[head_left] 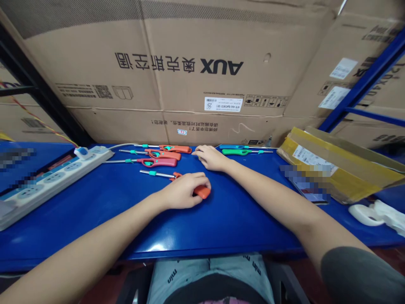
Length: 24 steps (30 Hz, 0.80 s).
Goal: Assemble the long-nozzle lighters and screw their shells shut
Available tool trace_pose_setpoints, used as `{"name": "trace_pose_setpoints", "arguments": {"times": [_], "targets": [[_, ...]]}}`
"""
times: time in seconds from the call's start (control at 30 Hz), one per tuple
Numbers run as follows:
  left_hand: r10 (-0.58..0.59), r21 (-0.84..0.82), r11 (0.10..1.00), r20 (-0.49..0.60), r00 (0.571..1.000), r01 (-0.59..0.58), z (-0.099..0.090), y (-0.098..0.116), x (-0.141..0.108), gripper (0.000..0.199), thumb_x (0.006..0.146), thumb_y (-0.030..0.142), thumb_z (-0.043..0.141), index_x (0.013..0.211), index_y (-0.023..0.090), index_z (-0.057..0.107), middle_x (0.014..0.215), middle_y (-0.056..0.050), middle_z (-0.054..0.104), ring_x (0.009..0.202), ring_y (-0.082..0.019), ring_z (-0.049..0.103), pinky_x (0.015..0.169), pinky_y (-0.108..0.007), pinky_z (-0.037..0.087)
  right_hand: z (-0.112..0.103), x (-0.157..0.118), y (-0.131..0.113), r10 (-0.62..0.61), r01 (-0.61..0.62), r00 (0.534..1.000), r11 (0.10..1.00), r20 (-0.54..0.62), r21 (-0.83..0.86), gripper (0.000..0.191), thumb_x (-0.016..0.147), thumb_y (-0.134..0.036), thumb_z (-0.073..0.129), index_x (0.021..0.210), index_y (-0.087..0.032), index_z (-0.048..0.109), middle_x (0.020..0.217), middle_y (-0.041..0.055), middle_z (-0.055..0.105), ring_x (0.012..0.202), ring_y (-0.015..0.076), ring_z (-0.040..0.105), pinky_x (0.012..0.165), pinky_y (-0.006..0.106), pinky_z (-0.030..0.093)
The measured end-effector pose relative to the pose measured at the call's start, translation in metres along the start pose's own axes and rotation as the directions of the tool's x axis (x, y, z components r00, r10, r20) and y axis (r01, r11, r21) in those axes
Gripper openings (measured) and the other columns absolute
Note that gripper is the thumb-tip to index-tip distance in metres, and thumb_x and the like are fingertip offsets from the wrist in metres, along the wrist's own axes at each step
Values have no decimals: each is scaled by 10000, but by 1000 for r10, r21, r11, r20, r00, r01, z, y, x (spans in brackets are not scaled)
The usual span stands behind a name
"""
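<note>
My left hand (pixel 183 191) is wrapped over an orange lighter (pixel 202 192), whose metal tube points left along the blue table. Farther back, my right hand (pixel 210 158) rests at the table's rear, close to the handle end of another orange lighter (pixel 175 149); its fingers are bent, and whether they hold anything is hard to see. Left of it lie an orange-red lighter (pixel 164 155) and a red lighter (pixel 161 162), tubes pointing left. Right of that hand are a green lighter (pixel 236 152) and a blue lighter (pixel 234 147), tubes pointing right.
A white power strip (pixel 60 179) with a plug lies at the left. On the right are an open cardboard box (pixel 332 164) with yellow tape, a dark flat device (pixel 306 185) and a white tape roll (pixel 365 214). Large cardboard (pixel 190 84) stands behind the table (pixel 228 223).
</note>
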State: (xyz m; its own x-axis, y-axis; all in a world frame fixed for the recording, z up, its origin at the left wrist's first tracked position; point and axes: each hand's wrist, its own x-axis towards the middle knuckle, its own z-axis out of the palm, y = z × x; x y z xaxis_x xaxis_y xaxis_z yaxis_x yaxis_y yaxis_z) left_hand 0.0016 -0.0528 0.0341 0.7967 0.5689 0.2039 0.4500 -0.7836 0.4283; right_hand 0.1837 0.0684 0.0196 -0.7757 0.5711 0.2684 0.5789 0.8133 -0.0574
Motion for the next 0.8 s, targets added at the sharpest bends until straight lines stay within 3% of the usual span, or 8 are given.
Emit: {"name": "trace_pose_setpoints", "arguments": {"times": [0.1, 0.2, 0.3, 0.4, 0.47, 0.6, 0.7, 0.8], "targets": [[98, -20, 995, -5, 995, -98, 12, 15, 1, 311, 800, 73, 579, 1073, 199, 662, 1059, -57, 656, 990, -203, 629, 918, -306, 471, -5, -9, -28, -69, 70, 997, 997, -27, 45, 565, 938, -32, 439, 1481, -183, 483, 1473, 132, 520, 1291, 227, 504, 1079, 388, 417], [233, -34, 972, 14, 972, -232, 23, 32, -1, 290, 841, 109, 605, 1105, 208, 671, 1042, -57, 660, 958, -202, 631, 901, -316, 470, -13, -24, -58, -305, 303, 952, 952, 35, 50, 484, 997, -148, 469, 1465, -262, 514, 1543, 109, 458, 1369, 241, 443, 1111, 413, 392], [374, -49, 927, 91, 923, -371, 31, 49, -2, 234, 928, 186, 584, 1150, 200, 660, 1031, -70, 682, 908, -199, 632, 843, -317, 478, -22, -42, -76, -365, 368, 920, 930, 140, 8, 369, 1028, -235, 470, 1374, -245, 600, 1574, 122, 436, 1381, 290, 428, 1063, 447, 421], [459, -69, 888, 126, 879, -454, 33, 58, -4, 246, 910, 167, 597, 1145, 200, 662, 1011, -74, 708, 883, -208, 629, 842, -340, 479, -28, -61, -76, -333, 336, 932, 942, 140, 3, 341, 1005, -200, 491, 1319, -233, 619, 1581, 117, 437, 1324, 284, 471, 1000, 435, 454], [471, -103, 882, 135, 872, -461, 29, 59, -5, 265, 880, 136, 615, 1128, 209, 676, 999, -64, 722, 915, -212, 631, 895, -353, 471, -30, -73, -69, -285, 288, 950, 958, 131, -8, 285, 972, -159, 500, 1199, -226, 658, 1573, 98, 451, 1246, 278, 516, 950, 422, 469], [391, -123, 919, 139, 910, -376, 16, 53, -5, 259, 898, 117, 608, 1093, 254, 708, 1000, -43, 741, 1032, -219, 621, 996, -371, 427, -30, -90, -53, -197, 199, 970, 980, 140, 4, 287, 942, -110, 479, 1164, -197, 639, 1529, 122, 486, 1127, 261, 554, 926, 420, 469], [337, -90, 941, 154, 929, -327, 10, 45, -4, 240, 906, 137, 631, 1061, 288, 734, 1026, -28, 746, 1063, -218, 618, 1064, -409, 383, -31, -96, -45, -127, 118, 981, 991, 147, 68, 250, 930, -96, 478, 1116, -176, 624, 1298, 127, 613, 997, 233, 562, 883, 378, 474], [314, -35, 949, 160, 936, -313, 6, 36, -4, 346, 851, 47, 614, 1060, 286, 752, 1154, -34, 714, 1166, -234, 589, 1116, -430, 350, -35, -100, -41, -77, 61, 985, 993, 153, 104, 197, 915, -92, 499, 1048, -175, 618, 1107, 101, 634, 929, 220, 562, 847, 352, 465]]}}
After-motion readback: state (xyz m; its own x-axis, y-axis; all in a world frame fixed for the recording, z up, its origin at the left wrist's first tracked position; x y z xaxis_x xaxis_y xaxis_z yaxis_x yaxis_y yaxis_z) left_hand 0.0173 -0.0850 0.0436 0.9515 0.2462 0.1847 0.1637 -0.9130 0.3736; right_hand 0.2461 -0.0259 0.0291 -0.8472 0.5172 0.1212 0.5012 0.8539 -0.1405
